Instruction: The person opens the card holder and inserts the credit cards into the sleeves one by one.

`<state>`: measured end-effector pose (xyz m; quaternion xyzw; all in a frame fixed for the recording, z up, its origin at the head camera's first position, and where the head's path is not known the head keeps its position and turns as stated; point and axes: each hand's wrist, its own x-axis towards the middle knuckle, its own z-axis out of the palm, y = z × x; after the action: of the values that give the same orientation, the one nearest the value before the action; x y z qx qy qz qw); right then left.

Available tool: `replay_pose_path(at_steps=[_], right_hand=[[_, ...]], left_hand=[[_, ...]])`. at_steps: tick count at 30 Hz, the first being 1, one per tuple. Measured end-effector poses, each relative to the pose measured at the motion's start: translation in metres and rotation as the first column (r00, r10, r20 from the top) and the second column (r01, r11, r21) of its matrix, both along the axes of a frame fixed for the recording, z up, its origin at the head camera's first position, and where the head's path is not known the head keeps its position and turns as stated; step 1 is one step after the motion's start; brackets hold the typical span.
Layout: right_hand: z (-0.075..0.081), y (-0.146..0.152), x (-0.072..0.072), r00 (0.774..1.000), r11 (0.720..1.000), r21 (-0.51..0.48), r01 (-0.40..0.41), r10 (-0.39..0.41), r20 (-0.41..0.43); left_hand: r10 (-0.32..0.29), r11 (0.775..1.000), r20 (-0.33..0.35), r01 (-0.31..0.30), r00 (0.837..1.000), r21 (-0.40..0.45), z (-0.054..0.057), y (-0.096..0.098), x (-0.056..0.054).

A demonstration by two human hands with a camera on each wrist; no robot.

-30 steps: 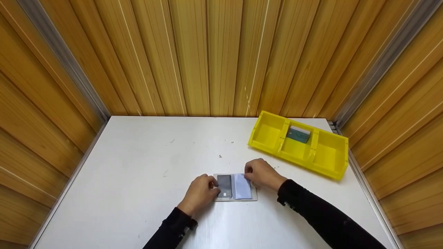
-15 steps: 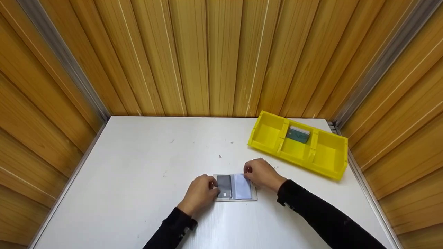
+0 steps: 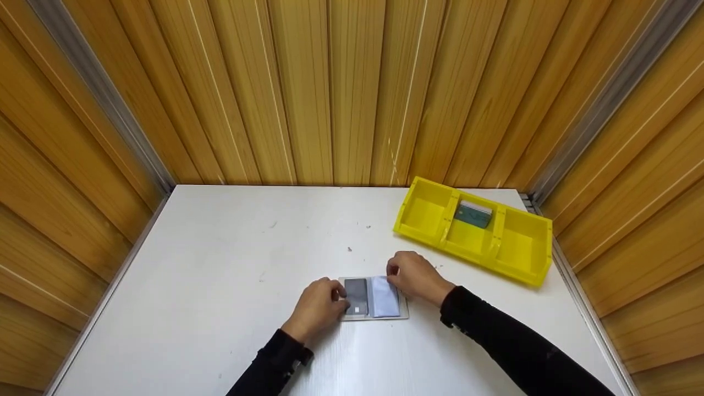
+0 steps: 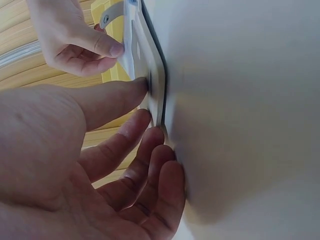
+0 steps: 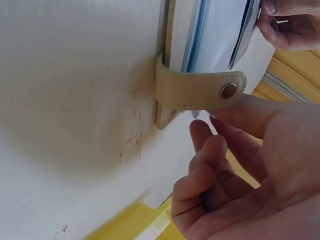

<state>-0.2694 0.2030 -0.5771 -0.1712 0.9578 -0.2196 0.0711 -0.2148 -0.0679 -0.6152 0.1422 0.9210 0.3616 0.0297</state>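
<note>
An opened card holder (image 3: pixel 404 312) lies on the white table, its pale cover edge showing. A dark grey card (image 3: pixel 356 294) sits in its left half, and a stack of clear plastic sleeves (image 3: pixel 386 300) covers the right half. My left hand (image 3: pixel 319 305) pinches the holder's left edge, thumb on top and fingertips at the rim. At the far right corner, my right hand (image 3: pixel 417 276) pinches the sleeves between thumb and index finger; the fingertips are partly hidden by the strap. That beige strap (image 5: pixel 195 90) with a metal snap stands up beside the right thumb.
A yellow tray (image 3: pixel 467 255) with three compartments stands at the back right. Its middle compartment holds a stack of dark green cards (image 3: pixel 474 214). Wood-patterned walls (image 3: pixel 352 93) enclose the table (image 3: pixel 231 247) at the back and sides.
Almost nothing differs. My right hand has shifted very slightly to the left at the sleeves' corner; the left hand and the card holder have stayed in place.
</note>
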Motion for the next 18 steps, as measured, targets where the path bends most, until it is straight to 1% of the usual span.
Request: replay_pose_path(at_steps=[6,13,15,18], right_hand=[[0.0003,0.0001,-0.001,1.0,1.0,-0.018,-0.013,0.013,0.019],[0.0034,-0.0008,-0.0016,0.999,0.996,-0.073,-0.053,0.053,0.002],[0.0043,-0.0019,-0.0016,0.999,0.995,-0.084,-0.047,0.048,0.01],[0.0063,-0.0038,-0.001,0.999,0.996,-0.087,-0.028,0.032,0.043]], left_hand=[[-0.006,1.0,0.003,0.006,1.0,-0.001,0.0,-0.0004,-0.0003],[-0.024,1.0,-0.002,0.024,1.0,-0.003,0.0007,-0.0009,-0.0011],[-0.025,1.0,-0.005,0.025,1.0,-0.005,0.0008,-0.0009,-0.0014],[-0.019,1.0,-0.007,0.019,1.0,-0.012,0.0007,-0.0009,-0.0013]])
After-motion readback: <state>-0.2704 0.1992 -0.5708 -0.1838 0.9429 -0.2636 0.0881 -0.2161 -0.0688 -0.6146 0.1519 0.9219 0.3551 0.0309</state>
